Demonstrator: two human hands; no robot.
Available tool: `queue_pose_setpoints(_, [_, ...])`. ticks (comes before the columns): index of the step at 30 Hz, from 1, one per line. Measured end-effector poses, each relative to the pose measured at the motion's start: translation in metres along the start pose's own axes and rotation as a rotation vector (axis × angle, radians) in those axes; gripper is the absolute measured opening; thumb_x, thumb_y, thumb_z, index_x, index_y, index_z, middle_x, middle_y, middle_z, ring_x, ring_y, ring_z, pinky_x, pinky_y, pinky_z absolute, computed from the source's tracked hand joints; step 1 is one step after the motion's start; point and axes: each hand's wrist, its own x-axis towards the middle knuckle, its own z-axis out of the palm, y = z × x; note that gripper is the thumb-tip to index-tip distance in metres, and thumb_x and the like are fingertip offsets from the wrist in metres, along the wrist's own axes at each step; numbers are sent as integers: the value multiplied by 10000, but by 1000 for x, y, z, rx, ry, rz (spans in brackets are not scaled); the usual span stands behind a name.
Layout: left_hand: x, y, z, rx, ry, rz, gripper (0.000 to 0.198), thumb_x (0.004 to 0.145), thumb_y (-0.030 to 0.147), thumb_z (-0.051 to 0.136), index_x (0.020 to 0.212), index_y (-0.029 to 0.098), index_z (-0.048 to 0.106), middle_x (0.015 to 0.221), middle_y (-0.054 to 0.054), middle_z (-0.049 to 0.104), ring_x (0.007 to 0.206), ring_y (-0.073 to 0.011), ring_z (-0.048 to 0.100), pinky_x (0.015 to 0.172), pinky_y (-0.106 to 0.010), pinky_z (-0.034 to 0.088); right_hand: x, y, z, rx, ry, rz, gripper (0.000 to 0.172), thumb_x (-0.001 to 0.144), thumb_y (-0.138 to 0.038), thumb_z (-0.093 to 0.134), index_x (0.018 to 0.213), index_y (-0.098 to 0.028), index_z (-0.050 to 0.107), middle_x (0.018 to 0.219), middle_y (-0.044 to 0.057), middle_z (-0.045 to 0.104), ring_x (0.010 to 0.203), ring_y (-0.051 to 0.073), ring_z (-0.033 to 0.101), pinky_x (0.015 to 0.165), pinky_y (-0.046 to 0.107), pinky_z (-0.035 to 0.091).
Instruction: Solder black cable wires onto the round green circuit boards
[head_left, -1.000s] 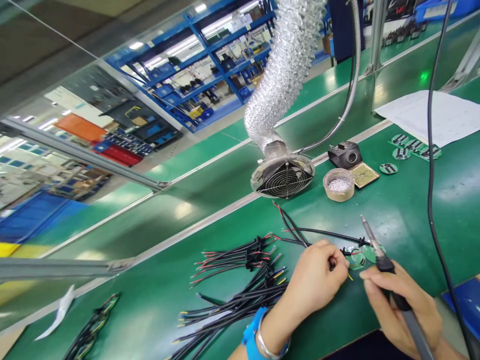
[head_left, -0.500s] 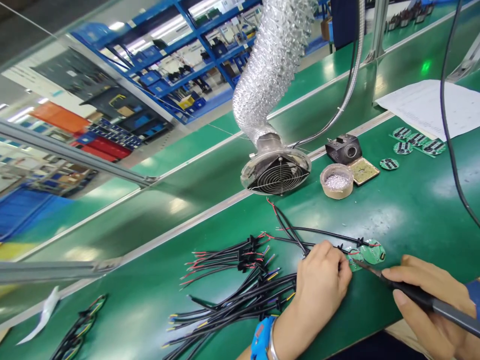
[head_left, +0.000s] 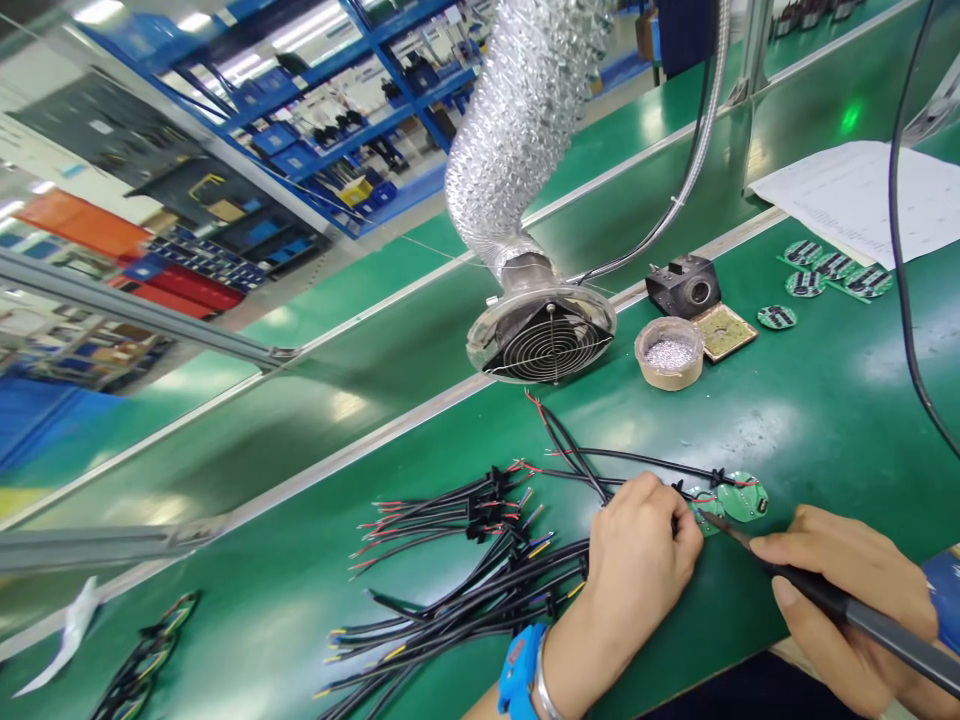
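Note:
My right hand (head_left: 847, 590) grips a soldering iron (head_left: 817, 590) like a pen. The iron's tip reaches a small green circuit board (head_left: 705, 512), where a thin red wire lies. My left hand (head_left: 641, 560) is closed at the board's left edge, pinching a black cable whose end is hidden by the fingers. Touching that board on its right is another round green circuit board (head_left: 746, 500), with the red wire of a black cable (head_left: 637, 460) lying on it. Bundles of black cables (head_left: 465, 600) with bare coloured ends spread left of my left hand.
A fan-fronted extractor hood (head_left: 551, 345) hangs from a foil duct (head_left: 517, 130). Behind the boards stand a round tub of metal shavings (head_left: 671, 368), a dark iron holder (head_left: 682, 287) and a sponge tray (head_left: 721, 332). More circuit boards (head_left: 832, 265) lie near white paper (head_left: 870, 195). A black cord (head_left: 900, 200) hangs right.
The view has shifted slightly. The iron's tip stays at the same board, and both hands keep nearly the same place and grip.

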Motion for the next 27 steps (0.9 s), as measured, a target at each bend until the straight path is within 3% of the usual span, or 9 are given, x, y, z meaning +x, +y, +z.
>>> queue_pose_setpoints(10, [3, 0, -3, -9, -34, -9, 150, 797, 129, 623, 667, 201, 631, 703, 5, 624, 675, -167, 603, 609, -289, 414, -4, -6, -4, -72, -56, -37, 240, 803, -76, 521, 999, -179, 615, 666, 5, 626, 551, 130, 586, 513, 279, 516])
queue_pose_setpoints(17, [1, -1, -5, -62, -42, -5, 44, 757, 164, 682, 744, 206, 678, 740, -2, 651, 712, -190, 622, 650, -296, 452, -5, -11, 1, -128, -36, -62, 226, 798, -63, 523, 968, -178, 617, 713, 28, 655, 610, 158, 634, 549, 308, 530])
queue_pose_setpoints(27, [0, -2, -3, -46, 1, 17, 61, 762, 160, 713, 733, 201, 679, 726, 3, 643, 699, -181, 622, 641, -285, 458, 0, -16, 3, -181, -13, -83, 200, 807, -66, 513, 938, -185, 607, 639, -8, 626, 582, 144, 622, 533, 286, 512])
